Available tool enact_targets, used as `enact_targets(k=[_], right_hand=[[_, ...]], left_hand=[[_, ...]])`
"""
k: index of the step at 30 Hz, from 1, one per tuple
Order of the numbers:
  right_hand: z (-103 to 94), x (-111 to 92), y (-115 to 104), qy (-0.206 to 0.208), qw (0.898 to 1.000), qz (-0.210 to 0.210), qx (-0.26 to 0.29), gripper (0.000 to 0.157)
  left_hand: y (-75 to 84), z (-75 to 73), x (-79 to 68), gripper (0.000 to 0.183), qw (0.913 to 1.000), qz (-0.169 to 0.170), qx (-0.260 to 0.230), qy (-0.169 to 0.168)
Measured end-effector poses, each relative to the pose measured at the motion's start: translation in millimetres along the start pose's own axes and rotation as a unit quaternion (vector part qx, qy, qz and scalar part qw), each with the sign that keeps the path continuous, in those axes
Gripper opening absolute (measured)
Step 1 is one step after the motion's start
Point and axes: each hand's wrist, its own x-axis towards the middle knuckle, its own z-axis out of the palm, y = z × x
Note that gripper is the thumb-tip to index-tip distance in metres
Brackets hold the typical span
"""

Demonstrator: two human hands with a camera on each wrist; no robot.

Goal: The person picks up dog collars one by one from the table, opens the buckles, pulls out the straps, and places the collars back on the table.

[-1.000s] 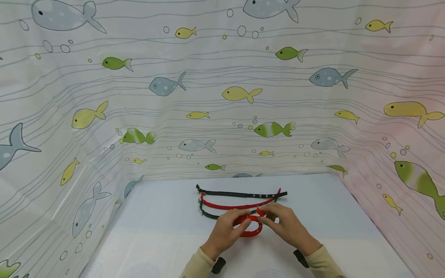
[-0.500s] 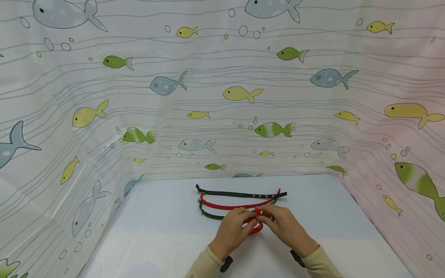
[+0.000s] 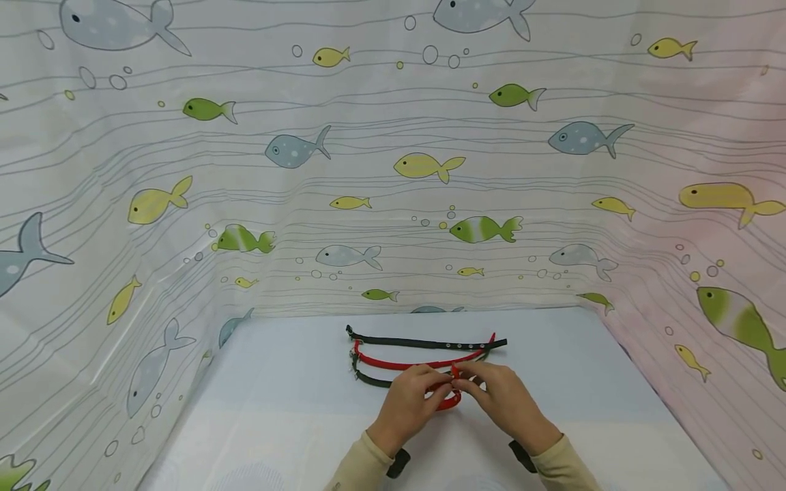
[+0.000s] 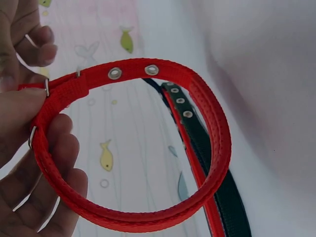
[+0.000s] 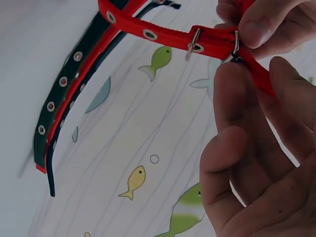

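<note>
Between both hands, above the table, a red collar [image 4: 222, 138] with metal eyelets is bent into a loop. My left hand [image 3: 405, 402] pinches it by the metal buckle [image 4: 47, 88], thumb on the strap and other fingers curled behind. A D-ring [image 4: 32, 138] sits just below that grip in the left wrist view. My right hand [image 3: 506, 402] pinches the red strap end [image 3: 455, 370] beside the buckle. In the right wrist view the strap passes through the metal frame [image 5: 236, 42]; the tip is partly hidden by fingers.
Beyond the hands, a black collar [image 3: 399, 341] with eyelets, another red collar [image 3: 399, 365] and a dark green collar [image 3: 370, 381] lie stretched out on the white table [image 3: 276, 409]. Fish-patterned sheeting [image 3: 368, 136] walls the back and sides.
My left hand has shifted slightly right, closer to the right hand. The red loop has turned, so less of it shows in the head view. The collars on the table have not moved.
</note>
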Motion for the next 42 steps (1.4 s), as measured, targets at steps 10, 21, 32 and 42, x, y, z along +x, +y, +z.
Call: enact_targets(k=[10,21,32,42], right_hand=[[-1.3,3.5,4.3,-0.008,0.998,0.014,0.066,0.023],[-5.5,8.3,-2.5,-0.031,0.999,0.016,0.031,0.027],[-0.3,12.5,-3.6,0.028,0.998,-0.050,-0.018,0.022],[3.3,17.3,-7.5,0.065,0.994,-0.081,-0.043,0.025]], left_hand=[[-4.0,2.5,-2.1,0.016,0.9983,-0.024,-0.052,0.009],[-3.0,-1.1,1.5,0.015,0.9999,0.000,-0.004,-0.014],[9.3,-0.3,-0.8,0.025,0.9921,0.019,0.122,-0.021],[6.4,4.2,-1.7,0.019,0.9645,0.111,0.239,0.014]])
